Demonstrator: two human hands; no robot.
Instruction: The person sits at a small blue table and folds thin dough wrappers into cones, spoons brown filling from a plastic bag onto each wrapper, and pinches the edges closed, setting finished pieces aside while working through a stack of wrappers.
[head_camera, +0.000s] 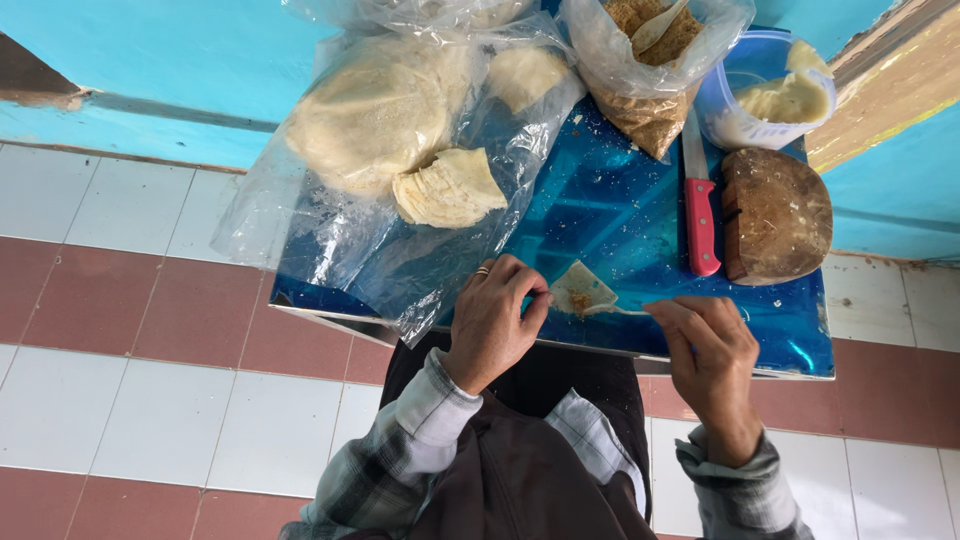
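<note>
Lower centre of the frame: left hand (492, 318) pinches the thin wrapper (583, 290) on the blue worktop (620, 210); right hand (712, 352), just right, grips a spoon (628, 311) pointing left at its filling.

The bench (610, 215) is glossy deep blue, flecked with pale crumbs. The knife (700, 205) has a red handle. The wooden block (778, 215) is dark brown. The stacked wrappers (450, 188) are cream, inside clear plastic. The bagged filling (645, 110) is golden brown. The wall (150, 60) is turquoise; the floor (150, 330) alternates white and maroon tiles. The sleeves (420, 440) are grey-and-white plaid.
</note>
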